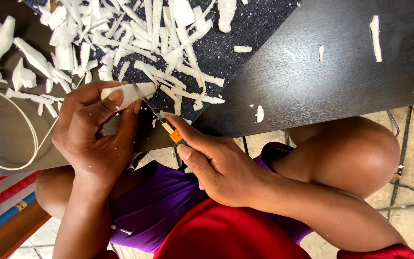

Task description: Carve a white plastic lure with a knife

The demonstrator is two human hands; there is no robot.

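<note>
Block [128,93] in left hand [94,134], seemingly against knife [156,115].

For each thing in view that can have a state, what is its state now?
left hand: shut on white piece
white piece: held, blade against it
right hand: shut on utility knife
utility knife: blade extended
white shavings: scattered loose on the dark cloth
dark table: a few shavings on it

No packages, labels, signs or screens show anywhere in this view.
</note>
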